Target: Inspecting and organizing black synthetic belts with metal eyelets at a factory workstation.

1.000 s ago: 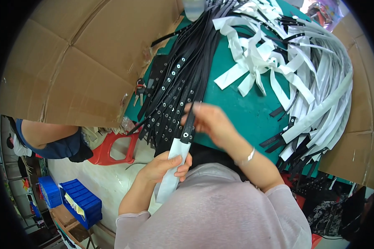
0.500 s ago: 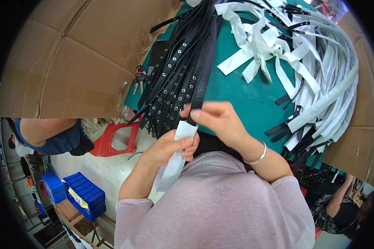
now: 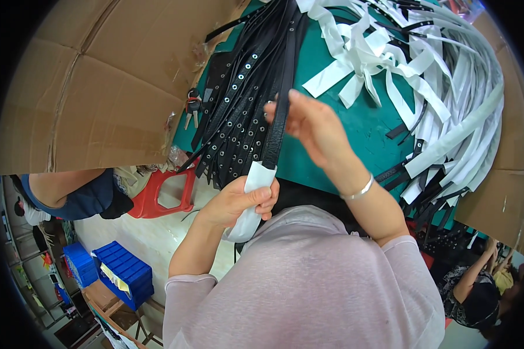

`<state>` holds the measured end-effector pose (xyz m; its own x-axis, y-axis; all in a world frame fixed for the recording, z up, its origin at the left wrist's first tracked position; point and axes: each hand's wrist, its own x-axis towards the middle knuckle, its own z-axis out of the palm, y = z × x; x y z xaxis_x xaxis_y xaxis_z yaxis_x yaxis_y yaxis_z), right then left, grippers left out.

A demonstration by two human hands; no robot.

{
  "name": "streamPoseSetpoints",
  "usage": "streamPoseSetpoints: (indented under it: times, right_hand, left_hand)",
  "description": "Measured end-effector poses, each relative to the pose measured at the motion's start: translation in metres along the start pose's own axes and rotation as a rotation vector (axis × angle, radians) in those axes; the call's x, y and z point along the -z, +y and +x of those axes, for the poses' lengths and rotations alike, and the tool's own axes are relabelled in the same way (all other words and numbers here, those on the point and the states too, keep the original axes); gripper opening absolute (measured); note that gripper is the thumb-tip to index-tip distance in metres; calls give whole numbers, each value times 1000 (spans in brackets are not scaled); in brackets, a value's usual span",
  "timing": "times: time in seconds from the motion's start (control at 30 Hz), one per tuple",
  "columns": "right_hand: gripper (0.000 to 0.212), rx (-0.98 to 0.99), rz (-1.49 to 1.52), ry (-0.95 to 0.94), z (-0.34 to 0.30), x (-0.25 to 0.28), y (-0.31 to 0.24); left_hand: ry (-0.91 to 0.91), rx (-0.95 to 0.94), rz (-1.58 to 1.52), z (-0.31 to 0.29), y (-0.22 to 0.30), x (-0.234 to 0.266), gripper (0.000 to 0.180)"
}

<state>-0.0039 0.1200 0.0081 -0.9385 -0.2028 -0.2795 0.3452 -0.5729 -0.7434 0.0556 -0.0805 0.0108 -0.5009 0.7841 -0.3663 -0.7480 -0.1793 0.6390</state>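
Green counter (image 3: 378,142), the broadest surface, spreads ahead of the left hand (image 3: 239,200) and beneath the right hand (image 3: 317,127). A brown cardboard panel (image 3: 116,93) stands to the left of both hands; another panel (image 3: 511,157) bounds the counter on the far right. Ahead and to the right of the right hand, a heap of white strips (image 3: 471,125) curves downward, black ends showing at its lower edge. Ahead of the left hand, a long bundle of black straps (image 3: 236,110) lies on the counter, many set with metal eyelets. Below and left of the hands, a blue crate (image 3: 125,270) and, nearer, a red stool (image 3: 157,200) stand off the counter. One black strap (image 3: 278,131) runs from the bundle toward the left hand, its near end entering a white sleeve (image 3: 256,180). The left hand is closed around this sleeve, thumb uppermost. The right hand, slightly blurred, has bent fingers at the strap, partly behind it; whether they grip it cannot be told. A silvery bracelet (image 3: 361,191) circles the right wrist. Smallest, a set of keys (image 3: 193,109) lies well left of the right hand, beside the bundle.
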Motion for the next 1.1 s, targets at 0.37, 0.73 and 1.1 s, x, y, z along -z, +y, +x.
streamPoseSetpoints:
  times: [0.37,0.73,1.1]
  right_hand:
    - [15,-87,-375,-320,-45,-6,23]
    - [14,153,-211,-30,-20,-6,10]
    - [23,137,-111,93,-19,-1,-5]
  left_hand:
    - [-6,5,37,-3,8,2,28]
    - [-84,72,-54,-5,-7,7,24]
    - [-89,68,-2,5,-3,5,23]
